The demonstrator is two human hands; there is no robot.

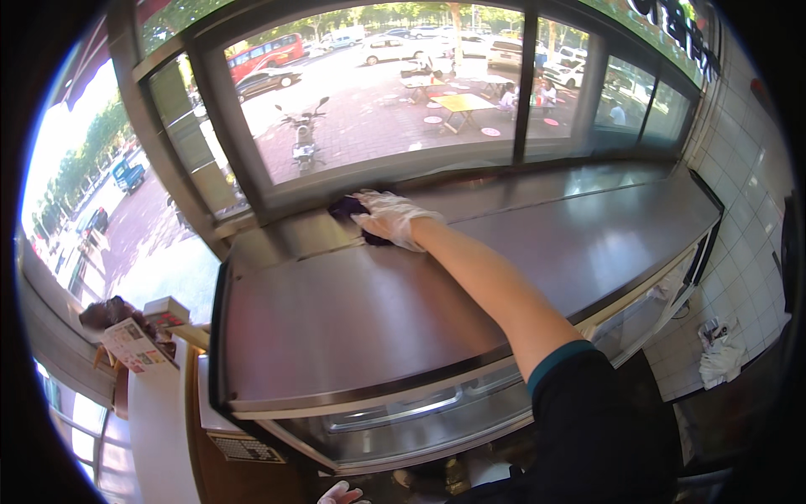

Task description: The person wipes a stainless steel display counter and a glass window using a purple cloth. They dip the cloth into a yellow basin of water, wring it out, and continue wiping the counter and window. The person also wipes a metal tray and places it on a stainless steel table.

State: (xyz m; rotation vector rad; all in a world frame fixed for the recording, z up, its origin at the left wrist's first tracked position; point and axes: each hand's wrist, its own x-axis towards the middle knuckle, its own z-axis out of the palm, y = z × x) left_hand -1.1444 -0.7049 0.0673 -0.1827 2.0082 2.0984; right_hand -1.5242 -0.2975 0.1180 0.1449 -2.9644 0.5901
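My right hand [390, 217], in a clear plastic glove, presses a dark cloth [346, 209] against the back strip of a stainless-steel counter top [378, 302], close to the window frame. Part of the cloth shows beyond the fingers and below the palm. The arm reaches across the steel from the lower right. At the bottom edge of the view only the fingers of my left hand [341, 493] show, also gloved, below the counter's front; nothing is seen in them.
A glass-fronted case [428, 409] lies under the counter top. Large windows [378, 94] stand behind it, a tiled wall [724, 164] at right with white plastic bags [720, 362]. At lower left are a white ledge [157, 422], a printed card [135, 345] and a keyboard [244, 448].
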